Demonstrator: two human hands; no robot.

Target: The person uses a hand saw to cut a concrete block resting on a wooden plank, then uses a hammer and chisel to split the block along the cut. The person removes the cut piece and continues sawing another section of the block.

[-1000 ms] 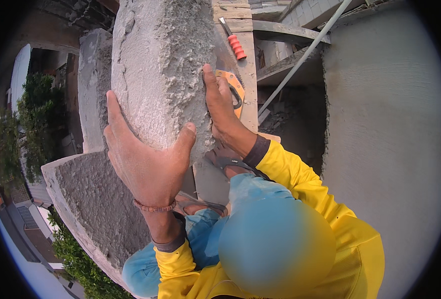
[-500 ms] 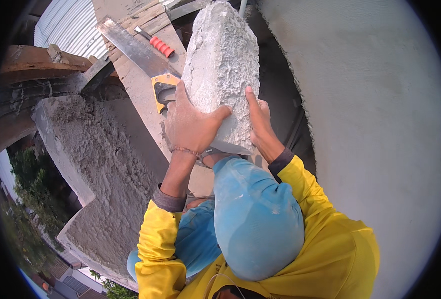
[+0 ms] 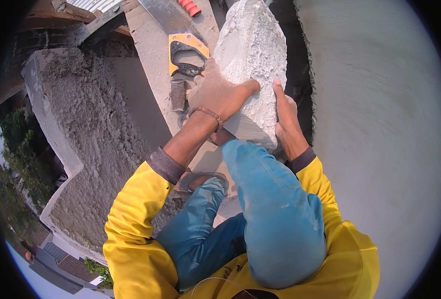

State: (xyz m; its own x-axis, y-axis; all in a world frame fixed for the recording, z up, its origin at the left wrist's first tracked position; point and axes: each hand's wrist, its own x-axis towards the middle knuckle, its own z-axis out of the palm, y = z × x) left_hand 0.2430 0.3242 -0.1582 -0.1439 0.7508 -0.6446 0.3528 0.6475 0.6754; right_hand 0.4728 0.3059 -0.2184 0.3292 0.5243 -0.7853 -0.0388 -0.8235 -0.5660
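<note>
A pale, rough-faced concrete block (image 3: 253,52) stands tilted in front of me, its right face chipped and crumbly. My left hand (image 3: 223,97) is closed on its near left side, thumb lying over the face. On the right edge, my right hand (image 3: 288,114) grips it with the thumb pointing up. Just left of my left hand lies a hand saw (image 3: 186,39) with a yellow and black handle. Below the saw handle is a dark, blocky hammer head (image 3: 178,95); my left hand partly hides what joins it. A red-gripped tool (image 3: 189,7) shows at the top edge.
These tools lie on a narrow plank (image 3: 148,55). A rough mortar-covered ledge (image 3: 101,144) runs along the left, with a drop to trees and roofs beyond. A smooth grey plastered wall (image 3: 375,134) fills the right, with a dark gap (image 3: 298,45) beside it.
My view has shifted, so the block, hands and tools appear lower-right or higher in the picture. The hammer head has come into sight. Both hands keep their grip on the block.
</note>
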